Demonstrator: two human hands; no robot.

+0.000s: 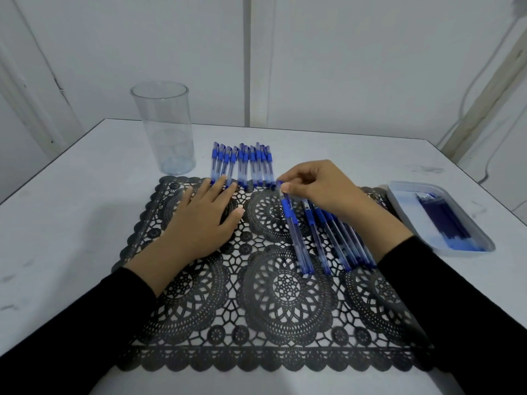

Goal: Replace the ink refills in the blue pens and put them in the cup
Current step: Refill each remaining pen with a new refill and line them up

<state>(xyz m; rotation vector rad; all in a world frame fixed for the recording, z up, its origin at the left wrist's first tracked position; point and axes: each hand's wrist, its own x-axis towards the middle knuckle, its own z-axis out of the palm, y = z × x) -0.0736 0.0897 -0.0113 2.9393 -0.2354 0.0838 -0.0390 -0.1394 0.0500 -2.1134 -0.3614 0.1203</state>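
Pinching the cap end of one blue pen [296, 232] between thumb and forefinger of the right hand [319, 189], remaining fingers curled loosely above. Lying leftmost in a fanned group of pens [333, 243] on the black lace mat [256, 309], long axis running from the pinch at the far end back toward the body and slightly rightward, writing tip nearest the person. Resting the left hand [205, 220] flat on the mat, fingers straight and spread, holding nothing, fingertips at the near ends of a second row of pens [242, 163] further back. Judging from this: barrel just to the right of the left hand, free end within easy reach for a two-handed twist once lifted. Refills [445, 220] in the tray [399, 201] out on the right side, nearer the right hand. Clear cup [164, 126] upright at far left, beyond the left hand, no pens inside. Probably early in the job; no opened pen in view.
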